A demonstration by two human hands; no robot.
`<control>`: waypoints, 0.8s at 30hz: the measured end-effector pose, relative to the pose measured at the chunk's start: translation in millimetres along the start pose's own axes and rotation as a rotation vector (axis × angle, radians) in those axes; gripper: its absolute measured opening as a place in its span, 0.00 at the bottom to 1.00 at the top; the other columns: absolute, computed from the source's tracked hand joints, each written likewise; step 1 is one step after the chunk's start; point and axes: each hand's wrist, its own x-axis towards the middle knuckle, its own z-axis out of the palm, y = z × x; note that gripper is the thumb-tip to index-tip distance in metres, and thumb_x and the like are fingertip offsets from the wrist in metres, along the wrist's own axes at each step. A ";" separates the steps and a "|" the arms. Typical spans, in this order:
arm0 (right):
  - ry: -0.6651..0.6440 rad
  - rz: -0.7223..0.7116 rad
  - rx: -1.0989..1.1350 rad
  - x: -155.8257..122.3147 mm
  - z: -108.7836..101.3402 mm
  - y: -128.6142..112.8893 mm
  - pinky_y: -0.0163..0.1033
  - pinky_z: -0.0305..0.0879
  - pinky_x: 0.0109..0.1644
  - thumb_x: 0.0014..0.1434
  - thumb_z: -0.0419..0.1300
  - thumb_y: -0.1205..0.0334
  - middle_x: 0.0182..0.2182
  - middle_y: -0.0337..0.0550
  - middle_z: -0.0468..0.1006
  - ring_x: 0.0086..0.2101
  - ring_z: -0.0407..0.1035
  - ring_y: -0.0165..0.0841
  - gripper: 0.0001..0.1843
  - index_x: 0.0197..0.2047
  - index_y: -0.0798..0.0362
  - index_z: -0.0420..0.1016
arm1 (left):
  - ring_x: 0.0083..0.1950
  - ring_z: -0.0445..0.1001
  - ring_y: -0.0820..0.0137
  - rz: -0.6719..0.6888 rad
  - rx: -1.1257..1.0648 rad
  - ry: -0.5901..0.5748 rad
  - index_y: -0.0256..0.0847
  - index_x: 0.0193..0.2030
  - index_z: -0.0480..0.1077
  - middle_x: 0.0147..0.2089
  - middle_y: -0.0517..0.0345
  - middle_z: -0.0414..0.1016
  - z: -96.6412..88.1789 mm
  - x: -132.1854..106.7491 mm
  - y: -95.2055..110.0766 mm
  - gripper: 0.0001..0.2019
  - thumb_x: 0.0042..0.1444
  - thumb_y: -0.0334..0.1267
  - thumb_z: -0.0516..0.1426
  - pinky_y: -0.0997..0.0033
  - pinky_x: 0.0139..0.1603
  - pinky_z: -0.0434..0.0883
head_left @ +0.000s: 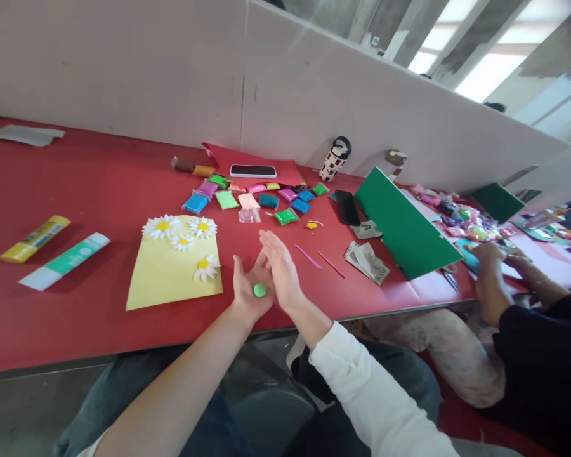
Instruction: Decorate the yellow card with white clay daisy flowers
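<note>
A small green clay ball [259, 290] lies in the upturned palm of my left hand [248, 289], whose fingers are spread. My right hand [280, 266] stands edge-on beside it, fingers stretched flat, its palm against the ball. Both hands hover over the near edge of the red table [90, 190]. Just to the left lies a yellow card [171, 270] bearing several white daisies [181, 231]. Behind the hands sit several small coloured clay packets [247, 197] and two thin pink sticks [318, 257].
Two glue sticks [52, 251] lie at the left. A phone [252, 171] rests on red paper, another dark phone [347, 207] near a raised green sheet [404, 222]. A patterned bottle [335, 158] stands by the white partition. Another person's hands [492, 279] work at the right.
</note>
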 end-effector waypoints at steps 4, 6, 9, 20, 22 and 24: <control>0.004 -0.054 0.188 -9.1 -38.1 -4.8 0.51 0.61 0.65 0.68 0.48 0.53 0.61 0.48 0.69 0.62 0.62 0.38 0.21 0.61 0.47 0.66 | 0.65 0.65 0.56 -0.029 0.028 -0.060 0.41 0.60 0.67 0.55 0.47 0.75 5.6 -2.3 -0.2 0.37 0.59 0.68 0.41 0.54 0.64 0.60; -0.097 -0.153 0.025 -18.2 -50.6 -9.0 0.55 0.56 0.67 0.63 0.56 0.56 0.59 0.47 0.71 0.61 0.62 0.40 0.17 0.55 0.45 0.72 | 0.67 0.62 0.55 -0.016 0.059 -0.101 0.44 0.62 0.66 0.63 0.49 0.69 7.2 -4.1 1.1 0.36 0.59 0.67 0.42 0.54 0.66 0.59; -0.221 -0.227 -0.284 -30.6 -54.2 -11.9 0.62 0.43 0.70 0.56 0.64 0.54 0.64 0.46 0.66 0.65 0.55 0.45 0.20 0.53 0.45 0.75 | 0.69 0.59 0.53 -0.018 0.097 -0.143 0.46 0.65 0.62 0.68 0.51 0.63 8.8 -5.9 3.2 0.35 0.60 0.66 0.44 0.51 0.67 0.57; 0.128 -0.254 -0.560 -21.5 -69.2 -8.2 0.64 0.34 0.69 0.58 0.64 0.53 0.58 0.48 0.72 0.61 0.62 0.45 0.12 0.45 0.46 0.79 | 0.46 0.79 0.66 -0.214 0.299 0.026 0.35 0.44 0.76 0.39 0.50 0.81 1.0 -9.5 2.0 0.25 0.64 0.56 0.49 0.69 0.53 0.69; 0.134 -0.278 -0.580 -20.0 -75.4 -7.9 0.64 0.32 0.69 0.59 0.63 0.52 0.56 0.47 0.74 0.60 0.63 0.45 0.11 0.44 0.45 0.79 | 0.43 0.79 0.69 -0.198 0.340 0.034 0.37 0.41 0.77 0.38 0.53 0.81 -2.4 -10.2 2.6 0.21 0.64 0.52 0.52 0.70 0.51 0.71; 0.121 -0.293 -0.583 -20.2 -78.0 -7.1 0.63 0.31 0.69 0.60 0.63 0.52 0.56 0.47 0.74 0.59 0.64 0.44 0.11 0.44 0.45 0.79 | 0.43 0.79 0.69 -0.191 0.377 0.029 0.38 0.41 0.77 0.39 0.53 0.81 -4.9 -10.8 3.3 0.15 0.63 0.48 0.55 0.70 0.51 0.71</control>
